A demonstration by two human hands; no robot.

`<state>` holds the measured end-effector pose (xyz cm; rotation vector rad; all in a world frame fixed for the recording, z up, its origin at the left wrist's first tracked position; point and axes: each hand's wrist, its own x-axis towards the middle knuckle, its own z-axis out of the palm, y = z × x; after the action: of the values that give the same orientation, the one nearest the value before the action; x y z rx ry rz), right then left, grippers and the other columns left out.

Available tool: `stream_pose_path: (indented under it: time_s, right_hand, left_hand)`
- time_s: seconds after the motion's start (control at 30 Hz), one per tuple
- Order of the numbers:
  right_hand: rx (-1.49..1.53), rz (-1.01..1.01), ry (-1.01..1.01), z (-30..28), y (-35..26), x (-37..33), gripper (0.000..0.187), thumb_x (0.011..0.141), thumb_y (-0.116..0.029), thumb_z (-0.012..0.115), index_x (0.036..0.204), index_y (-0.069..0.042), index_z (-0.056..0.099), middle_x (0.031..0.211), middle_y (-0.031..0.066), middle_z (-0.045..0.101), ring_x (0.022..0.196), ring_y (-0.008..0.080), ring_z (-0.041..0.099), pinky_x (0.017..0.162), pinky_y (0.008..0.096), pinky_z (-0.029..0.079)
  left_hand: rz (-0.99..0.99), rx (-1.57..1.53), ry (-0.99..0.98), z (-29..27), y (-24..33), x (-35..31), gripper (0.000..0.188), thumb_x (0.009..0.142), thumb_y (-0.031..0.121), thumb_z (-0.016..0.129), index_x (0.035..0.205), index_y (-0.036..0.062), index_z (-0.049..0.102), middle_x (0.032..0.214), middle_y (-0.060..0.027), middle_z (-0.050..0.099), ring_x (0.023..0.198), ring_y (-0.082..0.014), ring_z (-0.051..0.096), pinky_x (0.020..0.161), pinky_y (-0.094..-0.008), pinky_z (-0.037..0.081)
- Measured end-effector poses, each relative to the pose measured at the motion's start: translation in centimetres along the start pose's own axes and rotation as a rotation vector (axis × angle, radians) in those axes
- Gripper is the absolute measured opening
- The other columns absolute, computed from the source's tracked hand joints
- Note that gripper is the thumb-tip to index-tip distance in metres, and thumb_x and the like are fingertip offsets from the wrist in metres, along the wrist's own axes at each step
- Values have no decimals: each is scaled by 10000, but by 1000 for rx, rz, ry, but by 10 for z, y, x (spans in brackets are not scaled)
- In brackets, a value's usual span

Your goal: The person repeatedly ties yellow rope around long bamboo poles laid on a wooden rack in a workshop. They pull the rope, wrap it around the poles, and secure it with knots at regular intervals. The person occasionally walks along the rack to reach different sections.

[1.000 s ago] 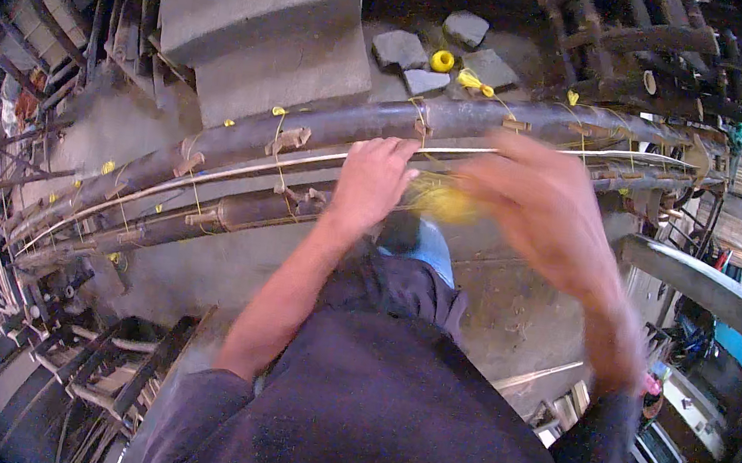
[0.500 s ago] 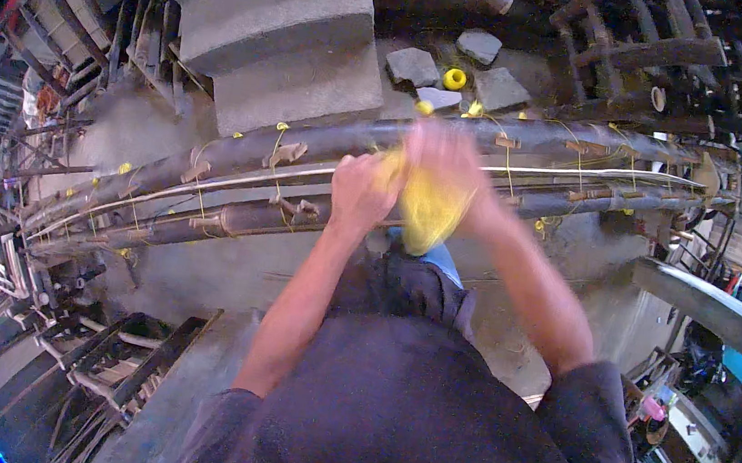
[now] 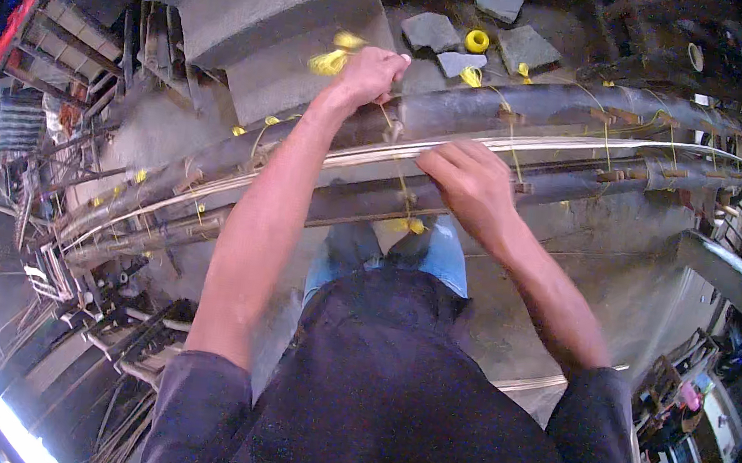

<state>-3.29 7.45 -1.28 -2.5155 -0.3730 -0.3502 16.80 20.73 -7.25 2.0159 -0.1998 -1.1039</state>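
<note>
My left hand [image 3: 372, 76] is closed on yellow string above the far dark pole [image 3: 440, 104]. A loose yellow string bundle [image 3: 328, 60] flares out beside that hand. From near the hand a thin yellow cord [image 3: 399, 172] runs down across long pale strips [image 3: 573, 145] to a yellow knot [image 3: 413, 225] on the near dark pole [image 3: 351, 202]. My right hand [image 3: 471, 183] rests at the pale strips, fingers curled and pressed together; what they grip is hidden. Small brown wooden pieces [image 3: 615, 177] sit under other cords tied along both poles.
Concrete steps [image 3: 266, 27] rise beyond the poles at the left. Grey stone slabs [image 3: 527, 50] and a yellow string roll [image 3: 477, 41] lie on the far floor. Wooden frames [image 3: 125, 341] stand at lower left, and a pale beam [image 3: 724, 263] is at the right.
My hands have moved apart: the left went up and left with the yellow string, the right down to the strips. The yellow bundle no longer hangs between them. The view has shifted.
</note>
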Motion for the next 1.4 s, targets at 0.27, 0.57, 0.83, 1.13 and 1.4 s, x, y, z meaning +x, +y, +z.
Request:
stream_pose_path:
  time_s: [0.27,0.57,0.83,1.13,1.4]
  right_hand:
    - [1760,1221,-288,68,-171,-44,511,879,-154,671,1337,1,507,945,96,666,881,165,648,808,315,508]
    - [190,246,-324,29,-230,105,202,880,-221,617,921,-43,703,857,185,657,825,334,663,702,419,526]
    - [-38,440,-479,150,-111,246,339,919,-314,493,840,-43,681,744,157,659,668,298,612,605,425,471]
    - [470,126,-445,149,-184,75,146,813,-199,590,844,-66,640,798,161,651,785,318,649,676,450,504]
    - [467,-26,-170,97,-163,55,293,667,-139,689,948,-72,638,979,138,627,955,341,591,828,431,496]
  left_hand:
    - [481,546,303,-154,-57,-80,372,935,390,522,1075,74,663,1035,-153,681,976,-316,643,852,-393,490]
    - [722,517,406,-98,-169,-199,207,881,210,604,998,50,665,972,-162,669,936,-347,629,786,-451,497]
    - [552,595,528,-84,-175,-183,205,870,308,631,876,110,685,839,-109,685,792,-285,654,710,-419,482]
    - [655,533,626,-84,-185,-189,234,881,327,606,867,111,696,832,-59,688,786,-241,649,680,-387,462]
    - [353,-96,362,-111,-78,-166,407,970,333,478,733,27,603,659,-25,543,656,-117,529,652,-270,434]
